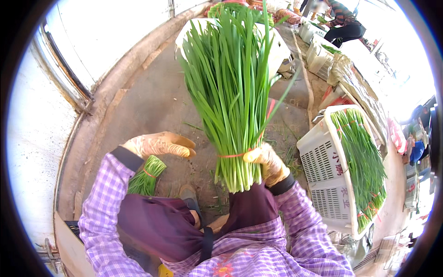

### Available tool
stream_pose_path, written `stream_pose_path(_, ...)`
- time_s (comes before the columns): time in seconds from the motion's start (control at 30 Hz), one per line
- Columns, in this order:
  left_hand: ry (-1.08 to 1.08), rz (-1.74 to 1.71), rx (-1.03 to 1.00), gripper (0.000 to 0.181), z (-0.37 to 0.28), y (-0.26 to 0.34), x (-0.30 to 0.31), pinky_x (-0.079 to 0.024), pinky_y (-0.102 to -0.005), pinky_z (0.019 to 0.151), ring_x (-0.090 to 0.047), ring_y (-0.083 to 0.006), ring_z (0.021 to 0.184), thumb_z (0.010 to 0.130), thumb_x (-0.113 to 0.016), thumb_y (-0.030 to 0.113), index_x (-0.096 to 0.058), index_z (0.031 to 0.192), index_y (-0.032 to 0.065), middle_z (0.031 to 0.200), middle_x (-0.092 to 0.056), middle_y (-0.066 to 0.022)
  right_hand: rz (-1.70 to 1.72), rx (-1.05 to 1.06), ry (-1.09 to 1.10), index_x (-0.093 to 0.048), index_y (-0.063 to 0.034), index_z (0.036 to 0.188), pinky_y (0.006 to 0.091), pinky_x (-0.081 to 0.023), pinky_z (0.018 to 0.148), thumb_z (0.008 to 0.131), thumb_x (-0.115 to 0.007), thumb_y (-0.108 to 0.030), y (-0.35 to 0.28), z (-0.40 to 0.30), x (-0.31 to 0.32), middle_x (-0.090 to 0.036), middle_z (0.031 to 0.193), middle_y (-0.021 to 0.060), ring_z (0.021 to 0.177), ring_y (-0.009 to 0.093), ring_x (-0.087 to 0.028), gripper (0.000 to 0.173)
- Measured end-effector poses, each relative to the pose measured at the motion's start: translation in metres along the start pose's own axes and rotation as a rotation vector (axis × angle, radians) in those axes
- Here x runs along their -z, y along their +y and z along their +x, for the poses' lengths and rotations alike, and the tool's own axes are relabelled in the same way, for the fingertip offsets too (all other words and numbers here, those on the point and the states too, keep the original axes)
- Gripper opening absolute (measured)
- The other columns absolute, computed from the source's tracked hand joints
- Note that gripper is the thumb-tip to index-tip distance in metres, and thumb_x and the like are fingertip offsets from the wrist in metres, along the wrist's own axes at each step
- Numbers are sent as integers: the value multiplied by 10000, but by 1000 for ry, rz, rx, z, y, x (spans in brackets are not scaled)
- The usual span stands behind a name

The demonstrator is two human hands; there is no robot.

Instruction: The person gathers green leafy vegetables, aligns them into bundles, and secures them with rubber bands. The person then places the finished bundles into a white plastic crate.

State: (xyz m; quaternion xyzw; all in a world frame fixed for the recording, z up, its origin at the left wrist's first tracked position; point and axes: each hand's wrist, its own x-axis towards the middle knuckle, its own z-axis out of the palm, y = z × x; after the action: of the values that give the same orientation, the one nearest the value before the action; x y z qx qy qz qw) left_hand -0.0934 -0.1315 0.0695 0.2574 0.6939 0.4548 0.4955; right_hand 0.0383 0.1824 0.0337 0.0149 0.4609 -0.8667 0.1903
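A large bunch of garlic chives point(230, 104) stands up in front of my knees, pale cut stems down and green leaves pointing away. A red tie point(235, 155) circles it near the stem ends, and a loose red end trails up its right side. My right hand point(270, 164), in a tan glove, grips the bunch at the tie. To the left, my gloved left hand point(166, 145) hangs apart from it, holding nothing, fingers slightly curled. Below that hand, a smaller tied bunch of chives point(147, 176) lies on the floor by my knee.
At right stands a white plastic crate point(323, 180) filled with tied chives. A white container point(278, 52) sits behind the held bunch, with more greens point(238, 10) beyond. Another person point(342, 22) bends over crates at the far right. A white wall point(38, 138) runs along the left.
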Motion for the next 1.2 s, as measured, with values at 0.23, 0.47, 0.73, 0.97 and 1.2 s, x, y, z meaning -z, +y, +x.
stream_pose_path(0.23, 99, -598, -495, 948, 57, -36, -58, -457, -457, 1103, -534, -289, 1338, 845, -747, 633, -421, 1534, 69, 1511, -519, -114, 92, 198, -151, -607, -28, 1370, 352, -499, 988, 751, -879, -151, 77, -33, 10, -693, 1265, 57, 1141, 179, -641, 688)
stream_pose_path(0.47, 354, -905, -503, 606, 71, -1, -93, -562, -371, 965, -690, -220, 1076, 897, -769, 430, -629, 1342, 43, 1253, -703, -83, -11, 152, -107, -627, -30, 1327, 322, -530, 946, 793, -827, -5, 89, -53, -2, -707, 1223, 47, 1092, 163, -660, 571)
stream_pose_path(0.73, 504, -448, -438, 503, 58, 31, -133, -596, -295, 788, -716, -155, 871, 915, -738, 404, -689, 1215, 3, 1053, -746, -66, 199, 370, 114, -654, -42, 1284, 337, -547, 938, 793, -820, 55, 94, -86, -17, -716, 1188, 56, 1073, 181, -673, 527)
stream_pose_path(0.97, 531, -536, -396, 382, 77, 10, -158, -596, -299, 778, -720, -165, 864, 919, -756, 189, -675, 1234, -11, 1062, -742, -70, 294, 447, 290, -580, -12, 1373, 380, -450, 1057, 860, -764, -23, 114, -119, 10, -655, 1325, 83, 1212, 222, -600, 544)
stream_pose_path(1.2, 593, -509, -369, 408, 83, -1, -169, -591, -308, 802, -711, -172, 899, 917, -767, 173, -658, 1264, -12, 1095, -732, -77, 218, 261, 514, -586, 37, 1351, 334, -511, 984, 908, -707, -9, 131, -165, 23, -692, 1259, 163, 1130, 232, -665, 461)
